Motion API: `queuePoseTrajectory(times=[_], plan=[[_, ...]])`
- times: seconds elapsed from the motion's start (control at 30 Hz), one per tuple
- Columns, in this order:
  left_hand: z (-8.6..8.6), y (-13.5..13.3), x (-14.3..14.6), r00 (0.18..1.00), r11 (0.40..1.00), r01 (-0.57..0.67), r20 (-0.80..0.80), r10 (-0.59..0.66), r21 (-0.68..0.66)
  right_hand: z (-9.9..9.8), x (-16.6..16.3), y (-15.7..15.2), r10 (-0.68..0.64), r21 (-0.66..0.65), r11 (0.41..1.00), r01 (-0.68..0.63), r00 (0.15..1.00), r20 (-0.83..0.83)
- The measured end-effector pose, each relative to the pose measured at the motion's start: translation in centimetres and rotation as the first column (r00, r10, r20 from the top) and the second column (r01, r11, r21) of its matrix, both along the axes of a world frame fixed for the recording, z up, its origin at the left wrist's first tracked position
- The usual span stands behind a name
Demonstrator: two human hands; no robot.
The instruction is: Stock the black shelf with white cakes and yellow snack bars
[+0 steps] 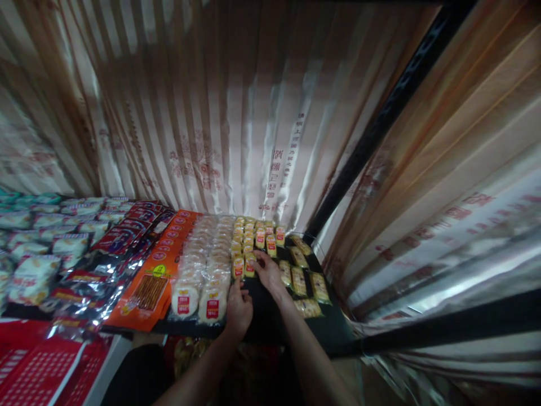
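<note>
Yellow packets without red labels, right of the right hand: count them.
6: two packets at the back, three across the middle, one in front beside the right forearm. The arm may hide others.

Small, yellow, red-labelled packets [239, 266], oblong with rounded ends, labels facing up, grouped in close columns running near to far, two side by side at the near end, a few spaced looser toward far right

A shop, judging by packaged snacks [213, 304] rowed on a black shelf [333, 327].
</note>
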State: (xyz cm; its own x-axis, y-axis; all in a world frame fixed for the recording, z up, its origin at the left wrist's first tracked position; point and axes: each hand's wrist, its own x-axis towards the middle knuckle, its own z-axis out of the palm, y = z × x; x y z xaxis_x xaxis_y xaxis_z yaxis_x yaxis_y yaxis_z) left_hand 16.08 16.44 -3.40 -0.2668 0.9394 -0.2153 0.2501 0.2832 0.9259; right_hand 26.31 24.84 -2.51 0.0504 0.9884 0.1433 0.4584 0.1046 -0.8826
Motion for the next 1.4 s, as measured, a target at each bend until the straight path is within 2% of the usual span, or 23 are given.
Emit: queuePoseTrajectory(times=[0.13,0.27,0.37,0.5,0.63,0.93,1.23,1.4], plan=[[0.0,0.0,-0.1,1.0,1.0,0.001,0.029,-0.001,-0.001,-0.4,-0.8,-0.4,-0.058,0.094,0.994,0.06,0.998,-0.028],[-0.1,-0.1,-0.1,1.0,1.0,-0.001,0.023,0.001,-0.006,-1.6,-1.1,-1.2,-0.109,0.078,0.99,0.115,0.992,-0.069],[-0.1,-0.1,-0.1,1.0,1.0,-0.016,0.021,0.016,-0.005,-2.1,-1.4,-1.9,-0.12,0.068,0.99,0.12,0.993,-0.002],[-0.2,-0.1,-0.1,0.999,1.0,-0.017,0.032,0.017,0.011,-1.7,-2.1,-2.5,-0.144,0.086,0.987,0.136,0.985,0.094],[-0.3,-0.1,-0.2,1.0,1.0,-0.006,0.029,0.005,0.026,-1.7,-2.5,-2.8,-0.157,0.085,0.985,0.148,0.982,0.107],[-0.8,0.0,0.0,0.996,0.996,-0.061,0.069,0.056,0.064,-3.3,-3.2,-2.7,-0.198,0.115,0.976,0.186,0.975,0.101],[-0.5,0.1,0.0,0.993,0.996,-0.045,0.114,0.036,0.08,-3.4,-3.5,-2.7,-0.19,0.076,0.98,0.182,0.976,0.105],[-0.3,-0.2,-0.1,0.998,0.994,-0.019,0.061,0.012,0.108,-2.8,-3.5,-3.1,-0.187,0.047,0.981,0.186,0.982,0.03]])
